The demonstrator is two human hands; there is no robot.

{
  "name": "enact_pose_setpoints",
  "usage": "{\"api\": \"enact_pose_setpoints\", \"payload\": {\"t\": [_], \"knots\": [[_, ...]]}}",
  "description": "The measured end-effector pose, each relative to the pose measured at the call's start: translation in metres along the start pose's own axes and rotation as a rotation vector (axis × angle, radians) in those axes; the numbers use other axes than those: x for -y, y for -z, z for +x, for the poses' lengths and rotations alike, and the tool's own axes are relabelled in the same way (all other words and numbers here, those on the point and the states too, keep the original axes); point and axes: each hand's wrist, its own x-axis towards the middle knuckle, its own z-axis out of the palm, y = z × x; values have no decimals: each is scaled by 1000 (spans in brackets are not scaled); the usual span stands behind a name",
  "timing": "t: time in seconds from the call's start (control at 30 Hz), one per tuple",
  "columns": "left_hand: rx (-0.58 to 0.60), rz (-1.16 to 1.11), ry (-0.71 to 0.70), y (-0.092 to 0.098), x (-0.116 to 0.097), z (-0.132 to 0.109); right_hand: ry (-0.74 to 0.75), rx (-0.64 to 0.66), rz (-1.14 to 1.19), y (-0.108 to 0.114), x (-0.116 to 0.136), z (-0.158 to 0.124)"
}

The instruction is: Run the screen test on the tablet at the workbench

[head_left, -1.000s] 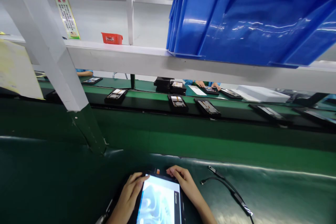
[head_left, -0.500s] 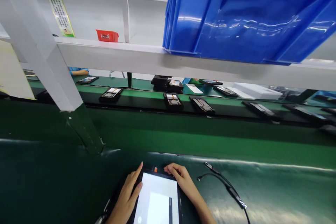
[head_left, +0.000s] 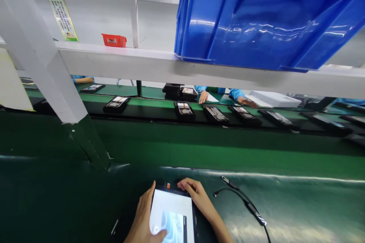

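A tablet [head_left: 173, 212] with a lit screen lies flat on the dark green mat [head_left: 57, 205] at the bottom middle of the view. My left hand [head_left: 145, 216] rests along its left edge, fingers stretched, with the thumb on the lower part of the screen. My right hand [head_left: 195, 193] curls over the tablet's top right corner, fingers bent on its rim. The lower end of the tablet is cut off by the frame.
A black cable [head_left: 245, 205] with plugs lies right of the tablet. Beyond runs a green conveyor [head_left: 159, 102] carrying several open devices [head_left: 184, 109]. A co-worker's hands [head_left: 203, 97] work at its far side. A white post [head_left: 51, 64] slants at left. Blue bins [head_left: 256, 19] sit on the overhead shelf.
The screen went from a picture to plain white and back to a picture. My left hand slid down the edge, its thumb now on the screen. A co-worker's hands reappeared across the conveyor.
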Motion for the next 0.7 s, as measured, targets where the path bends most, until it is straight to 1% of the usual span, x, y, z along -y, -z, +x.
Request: {"api": "enact_pose_setpoints", "payload": {"t": [0.07, 0.17, 0.23, 0.3, 0.4, 0.5, 0.6, 0.7], "knots": [[15, -94, 13, 1, 1, 0, -1, -3, -1, 0, 0, 0], [64, -217, 97, 7, 1, 0, -13, -3, 3, 0, 0, 0], [69, -228, 158, 10, 0, 1, -22, 3, -3, 1, -1, -1], [56, -226, 185, 12, -2, 1, -26, 9, -9, 1, -1, -1], [29, -212, 165, 12, -4, 2, -27, 8, -5, 1, 0, -2], [36, -193, 123, 13, -4, 2, -34, 16, 2, -1, 5, -3], [44, -195, 128, 14, -3, 3, -47, 43, -13, -3, 11, -4], [37, -204, 132, 13, -2, 3, -23, 50, -59, -4, 14, -5]]}}
